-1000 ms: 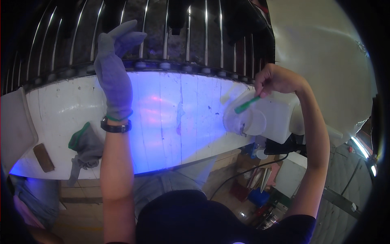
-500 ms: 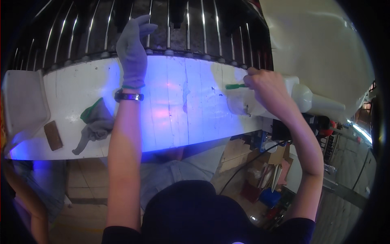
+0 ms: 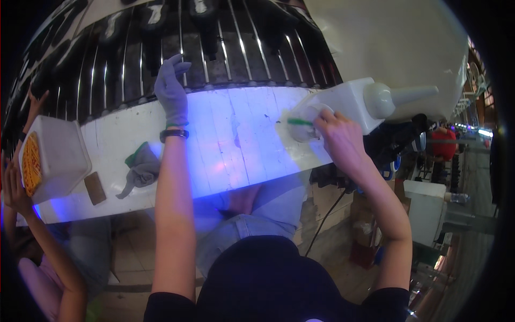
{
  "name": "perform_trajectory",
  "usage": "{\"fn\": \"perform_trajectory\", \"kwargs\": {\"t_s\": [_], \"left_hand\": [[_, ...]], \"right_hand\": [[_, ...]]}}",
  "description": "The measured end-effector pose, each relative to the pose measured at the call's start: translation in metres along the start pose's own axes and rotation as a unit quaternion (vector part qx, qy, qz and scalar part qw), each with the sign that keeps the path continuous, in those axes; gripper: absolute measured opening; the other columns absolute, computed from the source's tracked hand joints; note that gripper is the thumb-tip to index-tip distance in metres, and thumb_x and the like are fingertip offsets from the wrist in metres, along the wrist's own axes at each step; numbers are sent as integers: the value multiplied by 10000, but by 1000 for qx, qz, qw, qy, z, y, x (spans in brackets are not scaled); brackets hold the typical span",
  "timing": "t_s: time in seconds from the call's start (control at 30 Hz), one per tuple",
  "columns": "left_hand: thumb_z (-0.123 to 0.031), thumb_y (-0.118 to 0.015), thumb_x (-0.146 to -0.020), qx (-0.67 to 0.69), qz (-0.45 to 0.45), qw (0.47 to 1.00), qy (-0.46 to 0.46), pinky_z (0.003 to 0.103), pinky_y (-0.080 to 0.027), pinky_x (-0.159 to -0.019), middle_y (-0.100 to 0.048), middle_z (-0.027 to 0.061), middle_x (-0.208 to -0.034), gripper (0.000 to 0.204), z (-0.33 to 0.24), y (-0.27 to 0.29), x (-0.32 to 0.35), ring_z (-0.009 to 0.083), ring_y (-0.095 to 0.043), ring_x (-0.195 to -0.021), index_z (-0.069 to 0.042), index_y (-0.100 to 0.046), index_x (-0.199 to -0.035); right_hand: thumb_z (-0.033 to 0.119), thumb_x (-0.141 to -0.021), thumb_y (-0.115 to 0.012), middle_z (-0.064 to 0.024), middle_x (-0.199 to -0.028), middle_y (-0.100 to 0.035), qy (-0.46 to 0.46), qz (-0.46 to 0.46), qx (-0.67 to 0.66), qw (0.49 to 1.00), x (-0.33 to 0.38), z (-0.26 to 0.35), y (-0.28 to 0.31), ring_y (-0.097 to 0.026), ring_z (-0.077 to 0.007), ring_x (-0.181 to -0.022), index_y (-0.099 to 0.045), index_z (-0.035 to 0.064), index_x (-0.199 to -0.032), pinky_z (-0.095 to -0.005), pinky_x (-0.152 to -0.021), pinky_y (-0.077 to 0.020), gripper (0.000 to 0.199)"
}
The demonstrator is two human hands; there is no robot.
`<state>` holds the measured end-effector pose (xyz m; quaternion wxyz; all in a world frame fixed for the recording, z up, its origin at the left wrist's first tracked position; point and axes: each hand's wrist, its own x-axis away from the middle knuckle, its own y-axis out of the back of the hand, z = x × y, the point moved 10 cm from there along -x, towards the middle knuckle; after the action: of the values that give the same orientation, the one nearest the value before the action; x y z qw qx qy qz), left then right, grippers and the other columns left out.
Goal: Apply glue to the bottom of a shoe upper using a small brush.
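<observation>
Grasps a green tool in the right hand, beside a white bottle at two o'clock; holds the gloved left hand at ten, with released grip.

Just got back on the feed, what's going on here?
The person's bare right hand holds a green stick above or in a pale round container beside a white bottle with a long spout; contact is unclear. The gloved left hand is open by the metal bars at the far edge of the white table, seemingly holding nothing. A loose grey glove and a brown block lie on the table. At left, a co-worker's hand is beside a white bin.
</observation>
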<state>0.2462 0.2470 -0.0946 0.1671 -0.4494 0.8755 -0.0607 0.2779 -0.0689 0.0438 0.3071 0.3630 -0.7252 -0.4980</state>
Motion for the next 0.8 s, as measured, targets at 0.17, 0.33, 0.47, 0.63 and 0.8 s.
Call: {"fn": "perform_trajectory", "kwargs": {"t_s": [0.17, 0.33, 0.47, 0.63, 0.8], "left_hand": [[-334, -388, -1034, -30, 16, 999, 29, 266, -483, -766, -706, 59, -885, 418, 7, -10, 4, 128, -634, -822, -36, -672, -1106], [-315, -412, -1030, -56, 23, 998, -8, 247, -457, -729, -707, 65, -856, 399, 4, -11, 3, 111, -622, -793, -23, -679, -1085], [-305, -434, -1025, -58, 23, 998, -8, 245, -468, -687, -705, 60, -854, 381, 2, -12, 3, 105, -620, -751, -14, -673, -1078], [-301, -438, -1016, -64, 20, 998, -9, 255, -477, -725, -707, 63, -837, 369, 6, -6, -2, 122, -631, -773, -27, -677, -1076], [-266, -416, -999, -137, 43, 987, -69, 288, -484, -766, -706, 79, -855, 362, -2, -13, 1, 144, -648, -803, -14, -661, -1088]], "right_hand": [[54, -761, -614, -121, -883, -646, -59, -14, 32, 998, -54, -18, -25, -683, -268, -780, -682, 45, -770, -373, -612, -539, 69], [42, -746, -620, -178, -842, -654, -11, 111, -12, 994, -62, 16, -51, -678, -324, -750, -665, 16, -756, -405, -643, -535, 53], [45, -744, -617, -151, -784, -657, 35, 99, -19, 994, -58, 19, -40, -680, -327, -750, -665, 27, -750, -403, -624, -528, 52], [60, -750, -601, -104, -829, -660, 39, -30, 2, 999, -50, 1, -15, -672, -277, -785, -666, 79, -717, -401, -619, -487, 75], [62, -731, -596, -99, -885, -591, 58, 62, -32, 996, 5, 16, -28, -598, -293, -803, -644, 78, -778, -420, -649, -459, 69]]}}
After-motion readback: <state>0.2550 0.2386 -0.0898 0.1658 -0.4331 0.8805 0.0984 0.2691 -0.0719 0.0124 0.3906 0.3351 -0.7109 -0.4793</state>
